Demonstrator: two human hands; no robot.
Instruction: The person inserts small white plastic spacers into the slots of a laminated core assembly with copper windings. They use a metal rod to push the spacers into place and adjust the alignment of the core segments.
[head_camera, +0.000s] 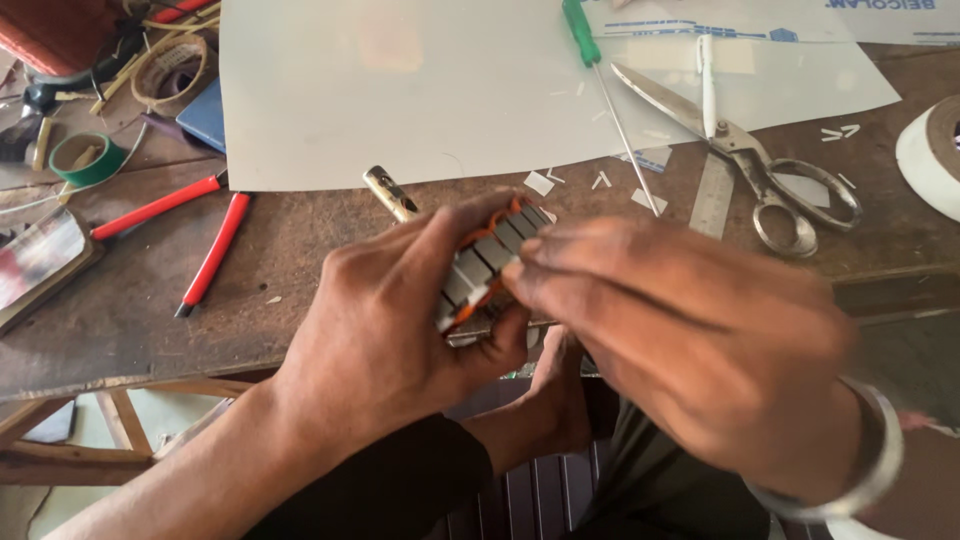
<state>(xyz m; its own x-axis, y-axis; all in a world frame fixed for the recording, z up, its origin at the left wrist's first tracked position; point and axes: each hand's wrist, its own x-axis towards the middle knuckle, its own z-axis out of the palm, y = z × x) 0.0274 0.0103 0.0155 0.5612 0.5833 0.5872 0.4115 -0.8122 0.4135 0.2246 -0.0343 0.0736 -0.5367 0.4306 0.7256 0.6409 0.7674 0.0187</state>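
The left hand (400, 320) held a small motor core (490, 262), a stack of grey steel laminations wound with orange copper wire, above the near edge of the wooden workbench (120, 300). The fingers were curled around the underside and the thumb lay along the upper rim, so the hand was closed on the part. The right hand (690, 340) was drawn narrow, its fingertips (525, 275) pinched against the nearer face of the core; whether they held a slip of insulation or only pressed on the winding could not be told, since the hand was blurred.

Handling judgement: the laminated stack was probably rigid and heavy for its size, and its outer steel faces were the sound place to grip. The copper turns appeared thin and enamel-coated, so they were likely to scratch or bend under pressure and were best left untouched. The stack edges could be sharp.

Further back on the workbench lay a large pale insulating sheet (400, 90), reaching to the far edge. Across its right portion lay a green-handled screwdriver (600, 90) and a pair of steel scissors (745, 155), with a metal ruler (712, 195) just beside the scissor blades. Small paper offcuts (540, 183) were scattered along the sheet's near edge. Red-handled pliers (200, 235) lay toward the left edge, with a roll of green tape (88, 158) beyond them.
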